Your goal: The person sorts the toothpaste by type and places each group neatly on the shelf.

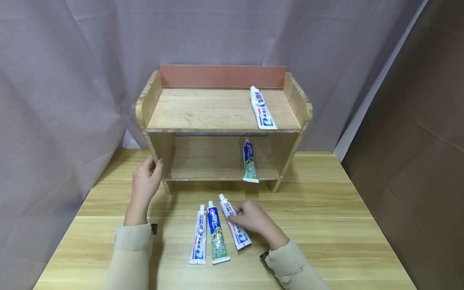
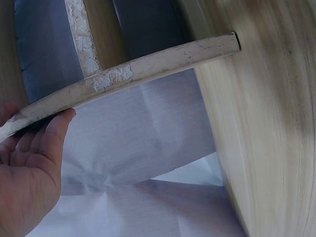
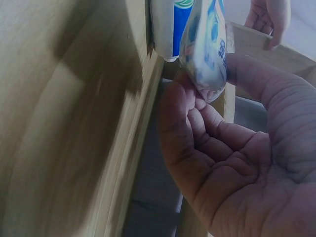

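White tube (image 1: 239,234) (blue-lettered) between right fingers (image 3: 177,129)

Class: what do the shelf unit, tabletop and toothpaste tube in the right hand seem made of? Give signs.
Shelf unit: probably wood or plywood, fairly matt; pale grain and rough, worn edges show.
Tabletop: wood or wood-look laminate, smooth; its banded grain fits either.
Toothpaste tube in the right hand: likely plastic, slightly shiny; highlights and a flattened end suggest it.

Greyish curtain (image 1: 217,32) behind; brown sheet (image 1: 413,141) right; wood-grain tabletop (image 1: 333,225)
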`<state>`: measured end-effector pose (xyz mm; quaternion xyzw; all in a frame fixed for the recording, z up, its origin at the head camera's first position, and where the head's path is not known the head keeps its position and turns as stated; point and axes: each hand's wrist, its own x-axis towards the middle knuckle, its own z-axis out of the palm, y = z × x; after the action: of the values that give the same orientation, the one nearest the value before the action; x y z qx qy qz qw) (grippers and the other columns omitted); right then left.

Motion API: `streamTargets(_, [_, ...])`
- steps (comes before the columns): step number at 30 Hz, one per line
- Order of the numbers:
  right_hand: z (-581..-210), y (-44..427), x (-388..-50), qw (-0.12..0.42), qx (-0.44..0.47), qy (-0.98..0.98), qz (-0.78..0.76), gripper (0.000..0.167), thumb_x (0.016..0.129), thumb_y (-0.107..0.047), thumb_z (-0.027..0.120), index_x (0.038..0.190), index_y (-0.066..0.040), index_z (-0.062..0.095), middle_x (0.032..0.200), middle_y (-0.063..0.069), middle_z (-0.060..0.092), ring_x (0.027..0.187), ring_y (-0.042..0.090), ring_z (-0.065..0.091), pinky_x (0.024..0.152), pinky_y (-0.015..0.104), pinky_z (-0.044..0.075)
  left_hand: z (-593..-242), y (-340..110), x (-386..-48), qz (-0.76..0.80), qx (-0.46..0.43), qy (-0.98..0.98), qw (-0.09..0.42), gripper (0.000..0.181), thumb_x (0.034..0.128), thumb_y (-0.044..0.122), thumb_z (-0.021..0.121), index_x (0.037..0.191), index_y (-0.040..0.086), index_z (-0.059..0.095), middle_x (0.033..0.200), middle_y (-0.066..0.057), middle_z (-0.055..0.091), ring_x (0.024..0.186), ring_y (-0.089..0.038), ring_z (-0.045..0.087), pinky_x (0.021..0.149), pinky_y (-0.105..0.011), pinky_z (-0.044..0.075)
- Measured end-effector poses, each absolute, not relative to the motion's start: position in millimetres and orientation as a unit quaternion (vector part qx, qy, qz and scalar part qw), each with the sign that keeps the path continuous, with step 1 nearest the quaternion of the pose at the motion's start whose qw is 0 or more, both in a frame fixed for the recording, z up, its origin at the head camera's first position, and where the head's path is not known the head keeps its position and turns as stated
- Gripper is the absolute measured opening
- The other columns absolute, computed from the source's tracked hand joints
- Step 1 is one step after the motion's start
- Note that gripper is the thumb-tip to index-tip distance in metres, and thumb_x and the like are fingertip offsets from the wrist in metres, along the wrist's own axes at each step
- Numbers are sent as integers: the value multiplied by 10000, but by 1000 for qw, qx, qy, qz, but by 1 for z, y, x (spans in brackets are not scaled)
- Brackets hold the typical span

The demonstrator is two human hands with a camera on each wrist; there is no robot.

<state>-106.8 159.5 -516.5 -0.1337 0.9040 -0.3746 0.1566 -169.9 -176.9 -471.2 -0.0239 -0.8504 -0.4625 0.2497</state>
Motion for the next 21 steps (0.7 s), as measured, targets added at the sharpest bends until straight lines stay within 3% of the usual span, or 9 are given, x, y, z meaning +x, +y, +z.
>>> streamTargets(21, [-513, 159, -108, 142, -136, 905, -377, 288, 903, -324, 741, 711, -136, 636, 625, -37, 594, 526, 91, 553, 448, 231, 459, -473, -178, -170, -459, -23, -853, 248, 297, 1023, 310, 569, 1100, 51, 693, 1058, -193, 741, 991, -343, 724, 833, -493, 608])
